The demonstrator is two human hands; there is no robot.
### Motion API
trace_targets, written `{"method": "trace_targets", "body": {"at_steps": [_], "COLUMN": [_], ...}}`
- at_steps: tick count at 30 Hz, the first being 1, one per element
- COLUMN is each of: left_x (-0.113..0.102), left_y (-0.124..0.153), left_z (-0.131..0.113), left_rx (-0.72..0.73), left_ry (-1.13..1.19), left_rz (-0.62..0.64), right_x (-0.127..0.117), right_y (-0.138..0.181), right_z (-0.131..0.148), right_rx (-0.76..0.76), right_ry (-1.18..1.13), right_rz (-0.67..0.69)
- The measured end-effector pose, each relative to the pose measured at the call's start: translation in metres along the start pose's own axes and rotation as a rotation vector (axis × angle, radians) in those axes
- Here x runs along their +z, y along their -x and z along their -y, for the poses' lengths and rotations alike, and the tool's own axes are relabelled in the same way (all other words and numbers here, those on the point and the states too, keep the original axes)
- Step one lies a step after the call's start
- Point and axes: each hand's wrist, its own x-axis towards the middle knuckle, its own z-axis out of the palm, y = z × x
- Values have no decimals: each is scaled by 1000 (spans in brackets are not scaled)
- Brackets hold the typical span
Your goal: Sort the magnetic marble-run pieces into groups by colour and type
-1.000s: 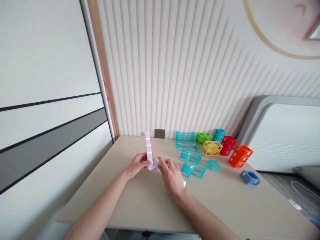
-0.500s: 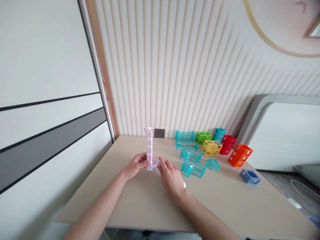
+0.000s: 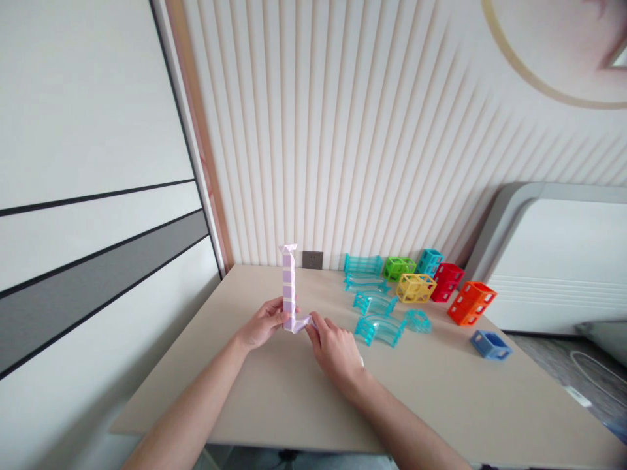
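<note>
A purple-and-white twisting snake puzzle (image 3: 289, 277) is held above the near middle of the table. Its long straight section stands almost upright, topped by a small flared end. Near the bottom it bends sharply into a short section pointing right. My left hand (image 3: 264, 323) grips the lower part of the upright section between thumb and fingers. My right hand (image 3: 337, 349) is closed round the short bent section, and its fingers cover the far end. A small white thing, mostly hidden, shows beside my right wrist.
On the table (image 3: 274, 398), right of my hands, lie several clear teal track pieces (image 3: 379, 329). Farther right are open block frames: green (image 3: 399, 268), yellow (image 3: 415, 288), teal (image 3: 429, 262), red (image 3: 447, 282), orange (image 3: 471, 303) and blue (image 3: 491, 345). A ribbed wall with a socket (image 3: 312, 260) stands behind.
The puzzle's upright section has shifted slightly left and turned, showing two of its sides. Its short section has swung lower and flatter, with my right hand still on it.
</note>
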Motion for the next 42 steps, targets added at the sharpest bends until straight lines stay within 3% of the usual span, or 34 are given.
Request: {"method": "trace_targets", "body": {"at_steps": [42], "left_x": [5], "left_y": [0], "left_z": [1], "left_rx": [-11], "left_ry": [47], "left_rz": [-46], "right_x": [-9], "right_y": [6], "right_z": [6], "right_rx": [-100], "right_ry": [-66], "right_rz": [25]}}
